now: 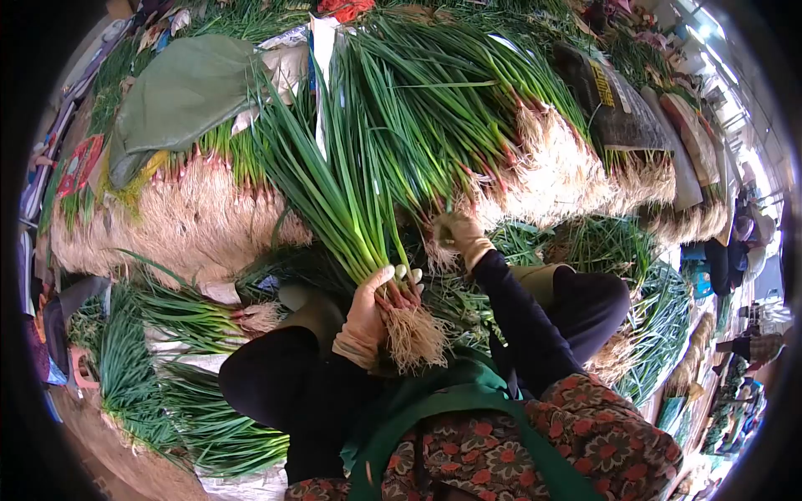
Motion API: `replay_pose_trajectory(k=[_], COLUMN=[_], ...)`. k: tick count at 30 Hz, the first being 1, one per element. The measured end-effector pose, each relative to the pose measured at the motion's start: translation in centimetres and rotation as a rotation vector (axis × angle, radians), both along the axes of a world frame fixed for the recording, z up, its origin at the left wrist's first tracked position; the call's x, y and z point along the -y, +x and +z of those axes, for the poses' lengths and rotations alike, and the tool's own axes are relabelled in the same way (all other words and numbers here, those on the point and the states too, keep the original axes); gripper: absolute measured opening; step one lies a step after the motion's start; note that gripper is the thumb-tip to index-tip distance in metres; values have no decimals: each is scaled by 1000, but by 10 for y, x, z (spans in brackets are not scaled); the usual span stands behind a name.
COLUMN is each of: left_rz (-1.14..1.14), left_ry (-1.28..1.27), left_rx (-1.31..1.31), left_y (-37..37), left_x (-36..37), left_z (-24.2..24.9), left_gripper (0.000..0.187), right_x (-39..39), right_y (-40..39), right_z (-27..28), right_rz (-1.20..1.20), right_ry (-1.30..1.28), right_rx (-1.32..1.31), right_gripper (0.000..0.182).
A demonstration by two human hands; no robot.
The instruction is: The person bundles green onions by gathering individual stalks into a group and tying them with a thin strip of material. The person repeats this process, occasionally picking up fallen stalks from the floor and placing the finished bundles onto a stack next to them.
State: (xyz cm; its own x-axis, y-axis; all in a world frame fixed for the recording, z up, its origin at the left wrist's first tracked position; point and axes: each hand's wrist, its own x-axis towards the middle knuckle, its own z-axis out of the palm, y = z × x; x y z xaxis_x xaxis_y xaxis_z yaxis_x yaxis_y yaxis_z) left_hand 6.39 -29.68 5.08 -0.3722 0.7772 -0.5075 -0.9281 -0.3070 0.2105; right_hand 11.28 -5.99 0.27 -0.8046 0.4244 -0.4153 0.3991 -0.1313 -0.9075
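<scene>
My left hand (366,313), in a pale glove, is closed around a bunch of green onions (355,221). Their long leaves slant up and to the left, while the reddish bases and straggly roots (413,338) stick out below my fingers. My right hand (459,234), also gloved and slightly blurred, has its fingers curled at the near edge of a large heap of green onions (434,108). A bit of green shows at its fingertips, and roots hang just beside it; what it grips I cannot make out.
A green cloth (188,96) covers part of the heap at left, and a dark printed sack (614,96) covers part at right. More bundles (221,409) lie beside my left knee. Loose leaves (468,305) litter the ground between my legs. People (743,250) are at the far right.
</scene>
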Motion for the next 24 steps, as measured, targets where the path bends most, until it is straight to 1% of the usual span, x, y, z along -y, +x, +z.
replay_pose_trajectory(k=[1, 2, 3, 4, 5, 6, 7, 8, 9, 10, 11, 12, 13, 14, 15, 17, 18, 19, 20, 21, 22, 23, 24], left_rz=[30, 14, -37, -88, -141, -150, -110, -71, -30, -72, -85, -100, -115, -208, -120, 51, 60, 36, 14, -7, -66, -83, -91], left_ry=[-4, -19, 64, 142, 215, 224, 126, 35, -50, -39, -42, -51, -62, -105, -48, 59, 188, 171, 152, 132, 136, 228, 230], left_rx=[46, -13, -36, -62, -91, -199, -155, -112, -67, -109, -98, -77, -53, -189, -141, -52, -89, -152, -209, -262, -292, -221, -167], left_y=[4, 4, 2, 0, -2, -4, -3, 2, 4, 3, 1, 2, 2, -3, 0, 8, 8, 5, 0, -3, -10, -15, -18], left_x=[-2, -4, -4, -2, 0, 1, 0, -5, -7, -3, -6, -6, -5, 2, 0, -7, -4, -2, 1, 4, 7, 6, 4], left_z=[2, -7, -19, -31, -43, -37, -31, -24, -6, 18, 14, 4, -10, -30, -22, 5, 5, 11, 20, 23, 13, 11, 7], left_gripper=[33, 35, 32, 30, 29, 26, 25, 24, 23, 20, 19, 18, 18, 19, 21, 24, 27, 31, 35, 40, 51, 55, 53], right_x=[9, 15, 34, 36, 37, 47, 55, 53, 51, 51, 54, 63, 66, 66, 66, 49, 57, 47, 36, 25, 31, 39, 48], right_y=[-6, 0, 1, -5, -8, -19, -30, -33, -35, -38, -39, -32, -29, -26, -25, -17, -12, 8, 28, 48, 47, 44, 41], right_z=[-3, -2, 28, 25, 23, 29, 32, 21, 10, 13, 13, 22, 19, 16, 10, -81, -54, -104, -155, -205, -162, -113, -59], right_rz=[40, 32, 23, 126, 160, 184, 201, 187, 158, 114, 73, 60, 109, 28, -51, -18, -12, 434, 885, 1168, 1132, 1096, 1059], right_ry=[-234, -296, -365, -372, -306, -76, 158, 346, 547, 337, 125, -152, -113, -217, -321, 223, 266, 452, 727, 894, 907, 920, 931], right_rx=[15, 85, 154, 65, 103, 86, 65, -27, -104, 0, 109, 75, 116, 140, 162, -5, 326, 297, 136, -119, -48, 23, 94], right_gripper=[16, 18, 21, 25, 30, 31, 33, 31, 30, 29, 28, 26, 25, 23, 20, 22, 26, 26, 25, 24, 27, 29, 31])
